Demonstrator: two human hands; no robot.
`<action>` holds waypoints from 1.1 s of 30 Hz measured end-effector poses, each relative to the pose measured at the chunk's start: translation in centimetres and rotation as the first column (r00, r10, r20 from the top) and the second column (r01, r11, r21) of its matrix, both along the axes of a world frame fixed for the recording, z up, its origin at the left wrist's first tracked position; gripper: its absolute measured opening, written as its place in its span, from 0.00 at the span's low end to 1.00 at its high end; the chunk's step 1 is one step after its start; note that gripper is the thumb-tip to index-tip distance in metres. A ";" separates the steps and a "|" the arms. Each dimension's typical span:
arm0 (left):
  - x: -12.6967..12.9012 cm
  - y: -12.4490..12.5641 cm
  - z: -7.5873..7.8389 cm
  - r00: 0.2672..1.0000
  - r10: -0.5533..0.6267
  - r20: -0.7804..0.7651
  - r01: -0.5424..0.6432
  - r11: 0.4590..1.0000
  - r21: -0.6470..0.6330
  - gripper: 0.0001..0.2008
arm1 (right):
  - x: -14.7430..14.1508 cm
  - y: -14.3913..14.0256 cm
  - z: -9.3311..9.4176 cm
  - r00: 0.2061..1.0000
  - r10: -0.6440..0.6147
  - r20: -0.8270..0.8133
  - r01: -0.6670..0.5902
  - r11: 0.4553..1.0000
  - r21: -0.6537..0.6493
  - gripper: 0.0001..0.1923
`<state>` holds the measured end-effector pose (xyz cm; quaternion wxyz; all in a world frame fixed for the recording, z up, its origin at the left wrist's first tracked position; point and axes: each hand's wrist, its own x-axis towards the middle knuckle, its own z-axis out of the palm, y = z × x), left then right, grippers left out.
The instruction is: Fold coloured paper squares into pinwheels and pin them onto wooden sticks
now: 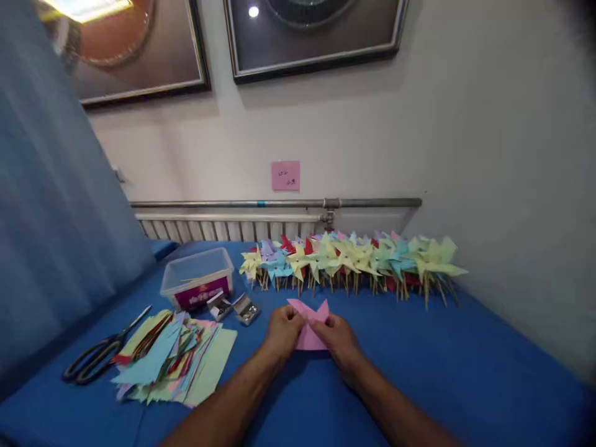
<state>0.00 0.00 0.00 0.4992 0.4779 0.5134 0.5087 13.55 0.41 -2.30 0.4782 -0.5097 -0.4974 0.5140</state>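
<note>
We have both hands on the pink paper square [309, 328], which sits on the blue tabletop [419, 372] just ahead of us. Left hand [282, 331] pinches its left side, right hand [339, 338] pinches the right, fingers closed on it, two corners sticking up. For a clean fold, we keep tips aligned at centre and the pinch light. Left: loose paper stack [172, 363], scissors [100, 354]. Beyond: pin boxes [235, 307], plastic tub [198, 285], then a row of finished pinwheels [354, 257] by the wall.

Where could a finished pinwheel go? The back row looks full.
Bare blue cloth lies right of the right hand, before the pinwheel row. Crowded on the left: paper stack, scissors, plastic box.
</note>
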 end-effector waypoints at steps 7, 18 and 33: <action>-0.3 -0.1 -0.1 0.993 -0.050 0.106 0.055 0.997 -0.046 0.16 | -0.1 0.2 -1.2 0.987 -0.010 -0.161 0.008 1.000 -0.011 0.19; -2.6 -0.5 1.6 0.924 -0.039 -0.379 0.236 0.840 0.489 0.06 | 1.9 -0.3 2.1 0.918 -0.063 -0.392 0.021 0.993 -0.112 0.10; -2.1 -1.1 0.4 0.702 0.196 -0.684 0.432 0.646 0.629 0.13 | 1.5 0.0 1.1 0.931 -0.094 -0.352 0.067 0.994 -0.089 0.11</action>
